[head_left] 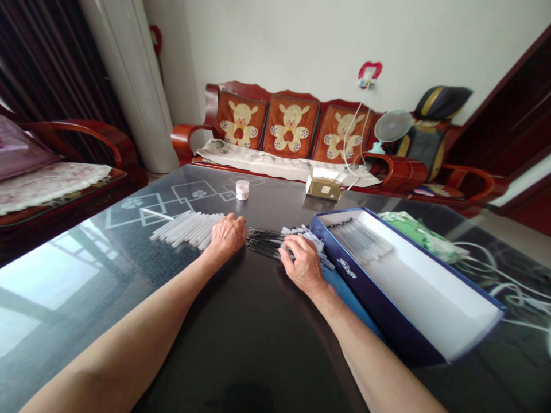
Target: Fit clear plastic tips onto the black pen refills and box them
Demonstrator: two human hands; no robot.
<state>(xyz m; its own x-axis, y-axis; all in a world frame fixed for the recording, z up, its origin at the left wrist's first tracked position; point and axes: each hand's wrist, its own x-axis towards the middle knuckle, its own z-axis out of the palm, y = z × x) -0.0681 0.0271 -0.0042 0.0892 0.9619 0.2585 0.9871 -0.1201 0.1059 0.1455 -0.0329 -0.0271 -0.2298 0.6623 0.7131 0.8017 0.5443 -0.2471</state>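
Head view is showing the fingers of the left hand [230,232] curling down at the right end of the translucent tubes [187,228], whatever they grip being hidden, while those of the right hand [302,261] are bending with the thumb spread, any hold impossible to tell. Slender black rods [263,244] are lying between both hands, running roughly side to side toward pale pieces [325,259] beside the right hand. Farther right, the blue box's [333,252] long wall is limiting room, while bare worktop [241,310] is stretching between the forearms.
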